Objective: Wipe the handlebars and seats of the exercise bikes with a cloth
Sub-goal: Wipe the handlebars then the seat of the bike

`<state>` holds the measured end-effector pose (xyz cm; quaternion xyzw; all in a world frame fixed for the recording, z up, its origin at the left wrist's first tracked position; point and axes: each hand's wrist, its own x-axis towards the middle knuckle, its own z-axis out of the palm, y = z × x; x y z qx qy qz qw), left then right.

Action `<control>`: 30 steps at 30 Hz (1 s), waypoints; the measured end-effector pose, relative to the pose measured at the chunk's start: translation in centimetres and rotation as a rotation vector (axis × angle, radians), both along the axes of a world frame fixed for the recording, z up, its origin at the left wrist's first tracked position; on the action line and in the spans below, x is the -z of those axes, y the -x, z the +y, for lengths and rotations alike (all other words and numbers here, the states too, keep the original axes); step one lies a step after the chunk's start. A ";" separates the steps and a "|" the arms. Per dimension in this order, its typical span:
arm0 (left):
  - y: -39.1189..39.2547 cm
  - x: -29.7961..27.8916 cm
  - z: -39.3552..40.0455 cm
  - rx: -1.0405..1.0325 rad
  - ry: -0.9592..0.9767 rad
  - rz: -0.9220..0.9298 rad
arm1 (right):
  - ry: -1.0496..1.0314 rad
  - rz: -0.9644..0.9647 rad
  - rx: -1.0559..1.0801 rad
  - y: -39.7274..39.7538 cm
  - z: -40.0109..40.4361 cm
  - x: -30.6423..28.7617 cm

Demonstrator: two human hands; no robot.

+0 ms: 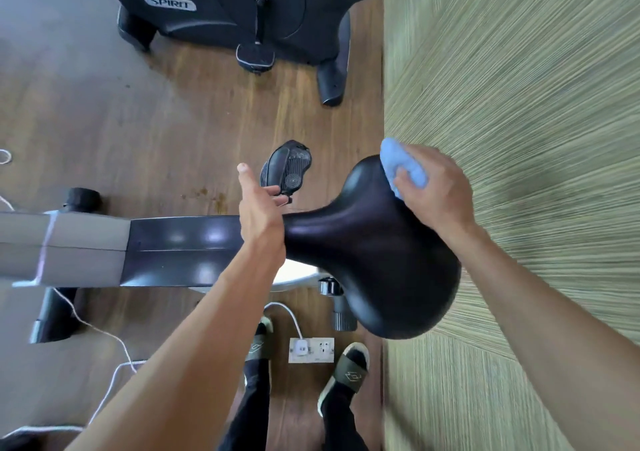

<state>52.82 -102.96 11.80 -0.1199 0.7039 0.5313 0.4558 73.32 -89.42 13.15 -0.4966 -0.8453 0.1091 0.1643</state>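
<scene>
A black bike seat [367,253] fills the middle of the view, its narrow nose pointing left. My right hand [436,190] grips a bunched light-blue cloth [401,166] and presses it on the seat's far wide edge. My left hand [259,208] is at the seat's nose, thumb up, fingers reaching over the far side; whether they curl round the nose is hidden. The bike's black and grey frame [138,249] runs left from the seat. No handlebars are in view.
A second black exercise bike [221,3] stands at the top, with a pedal [255,56] hanging low. Another pedal [287,168] sits behind my left hand. A floor socket [311,350] with a white cable lies between my feet. A green textured wall [519,86] fills the right.
</scene>
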 end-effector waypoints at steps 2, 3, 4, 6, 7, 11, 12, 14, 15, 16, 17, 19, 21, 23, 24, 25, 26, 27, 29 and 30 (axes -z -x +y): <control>-0.4 0.2 0.2 -0.010 0.014 0.016 | 0.038 -0.017 0.065 1.5 0.6 -0.3; -0.4 0.2 0.2 -0.016 0.018 0.020 | 0.011 -0.016 0.019 2.6 -0.4 -0.2; -0.5 0.2 0.3 -0.021 0.024 0.026 | -0.022 0.004 -0.068 3.5 -2.0 0.1; -0.4 0.5 0.5 -0.045 0.034 0.033 | -0.006 0.036 -0.256 4.8 -6.7 0.6; -0.4 0.6 0.6 -0.061 0.048 0.029 | 0.019 0.059 -0.346 4.7 -8.9 0.8; -0.4 1.3 0.9 -0.084 0.110 0.056 | -0.065 0.065 -0.537 0.8 -7.6 0.5; -0.4 1.4 1.1 -0.060 0.122 0.068 | -0.075 0.052 -0.467 0.1 -5.7 0.2; -0.5 1.5 1.3 -0.019 0.140 0.088 | -0.012 0.005 -0.212 0.9 -1.2 -0.7; -0.6 1.5 1.3 -0.006 0.138 0.096 | 0.037 -0.059 -0.075 2.2 0.5 -0.8; -0.6 1.6 1.4 -0.005 0.127 0.103 | 0.073 -0.142 -0.001 4.0 1.2 -0.7; -0.5 1.8 1.4 -0.008 0.118 0.105 | 0.066 -0.210 -0.016 5.8 1.1 -0.4; -0.4 1.9 1.3 -0.031 0.120 0.108 | 0.000 -0.227 -0.179 8.5 -1.4 0.3; -0.2 1.9 1.0 -0.068 0.139 0.095 | 0.009 -0.098 -0.355 8.1 -5.6 0.3; -0.2 2.1 1.0 -0.079 0.146 0.068 | 0.033 0.017 -0.453 4.3 -8.2 0.2; -0.3 2.0 1.1 -0.064 0.153 0.074 | -0.011 0.028 -0.475 1.8 -8.5 0.3; -0.4 1.8 1.2 -0.041 0.169 0.090 | -0.060 0.021 -0.462 -1.0 -8.0 0.5; -0.6 1.6 1.2 -0.013 0.193 0.114 | -0.085 0.015 -0.384 -3.4 -7.2 0.8; -0.7 1.4 1.4 0.022 0.223 0.139 | -0.085 0.016 -0.258 -5.1 -6.3 1.0; -1.0 0.9 1.5 0.109 0.314 0.202 | -0.091 0.016 0.050 -5.7 -5.5 1.5; -1.3 0.7 1.7 0.150 0.349 0.235 | -0.104 0.011 0.151 -4.9 -5.5 1.7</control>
